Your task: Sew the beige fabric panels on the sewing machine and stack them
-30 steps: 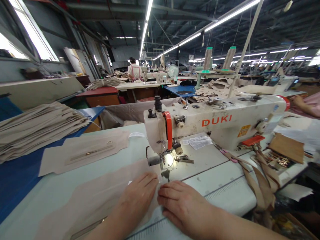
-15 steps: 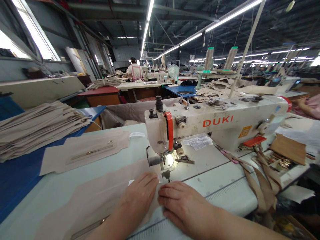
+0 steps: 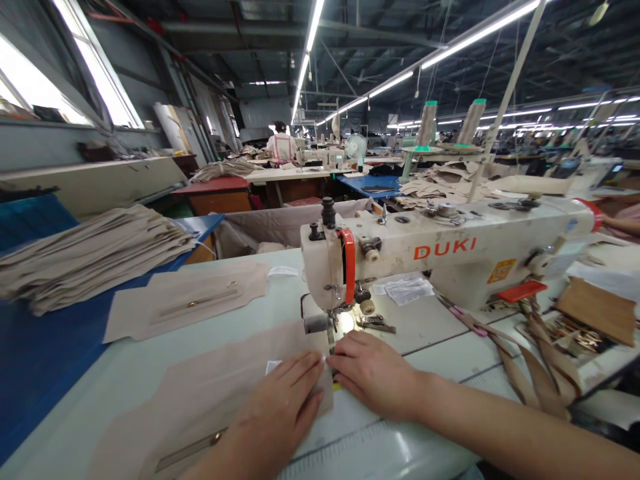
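Note:
A beige fabric panel (image 3: 200, 373) with a zipper (image 3: 187, 452) set into it lies on the pale green sewing table. My left hand (image 3: 280, 407) rests flat on this panel, fingers stretched towards its right edge. Just left of those fingers a small white label (image 3: 273, 367) shows on the cloth. At the panel's right edge is my right hand (image 3: 375, 373), its fingers bent and pressed together; a tiny white bit shows at the fingertips, too small to name. Directly beyond both hands stands the sewing machine (image 3: 390, 247), its lit needle area partly hidden by my right hand.
A second zippered panel (image 3: 185, 300) lies further left, beside a stack of beige pieces (image 3: 95, 253) on a blue table. Right of the needle are metal tweezers (image 3: 377, 325) and white labels (image 3: 407, 288). Beige straps (image 3: 520, 353) hang at the right. A person (image 3: 281, 143) sits far ahead.
My right hand has moved forward, nearer the needle, and its fingers have drawn together at the panel's edge. My left hand stays on the cloth. The view has shifted slightly left.

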Action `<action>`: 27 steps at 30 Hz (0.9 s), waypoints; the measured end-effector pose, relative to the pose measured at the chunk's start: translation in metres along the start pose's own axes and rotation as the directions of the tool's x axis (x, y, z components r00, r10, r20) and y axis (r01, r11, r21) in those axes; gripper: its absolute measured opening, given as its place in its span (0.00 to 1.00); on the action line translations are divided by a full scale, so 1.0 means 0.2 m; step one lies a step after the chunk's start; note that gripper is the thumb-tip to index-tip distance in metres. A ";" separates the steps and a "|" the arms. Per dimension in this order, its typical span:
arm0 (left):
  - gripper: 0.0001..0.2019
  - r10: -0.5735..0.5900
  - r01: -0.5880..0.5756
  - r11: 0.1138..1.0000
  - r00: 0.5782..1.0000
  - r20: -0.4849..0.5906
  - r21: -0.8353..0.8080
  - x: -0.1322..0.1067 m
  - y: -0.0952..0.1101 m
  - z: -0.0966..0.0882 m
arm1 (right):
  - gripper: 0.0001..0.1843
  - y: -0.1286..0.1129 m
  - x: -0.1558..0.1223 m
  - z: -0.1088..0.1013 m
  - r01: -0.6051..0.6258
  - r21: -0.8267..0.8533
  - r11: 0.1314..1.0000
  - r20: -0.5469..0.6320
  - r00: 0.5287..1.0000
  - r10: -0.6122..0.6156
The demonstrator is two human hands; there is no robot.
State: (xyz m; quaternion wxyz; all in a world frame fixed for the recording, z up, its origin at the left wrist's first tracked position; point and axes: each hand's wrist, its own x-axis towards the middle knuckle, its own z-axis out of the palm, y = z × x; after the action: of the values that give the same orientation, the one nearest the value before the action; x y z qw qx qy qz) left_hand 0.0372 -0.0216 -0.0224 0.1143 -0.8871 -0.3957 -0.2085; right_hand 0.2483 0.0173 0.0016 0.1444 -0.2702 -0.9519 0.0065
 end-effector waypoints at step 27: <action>0.18 -0.053 0.054 0.997 0.998 0.013 -0.050 0.14 -0.06 0.14 | 0.08 0.12 0.01 0.04 -0.153 -0.060 0.986 -0.081 0.986 0.148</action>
State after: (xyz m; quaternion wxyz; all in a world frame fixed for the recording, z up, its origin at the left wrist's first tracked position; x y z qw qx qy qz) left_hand 0.0529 0.0146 -0.0341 0.0839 -0.8800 -0.4147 -0.2160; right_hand 0.2564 0.0388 -0.0068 0.1706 -0.3463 -0.9222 -0.0242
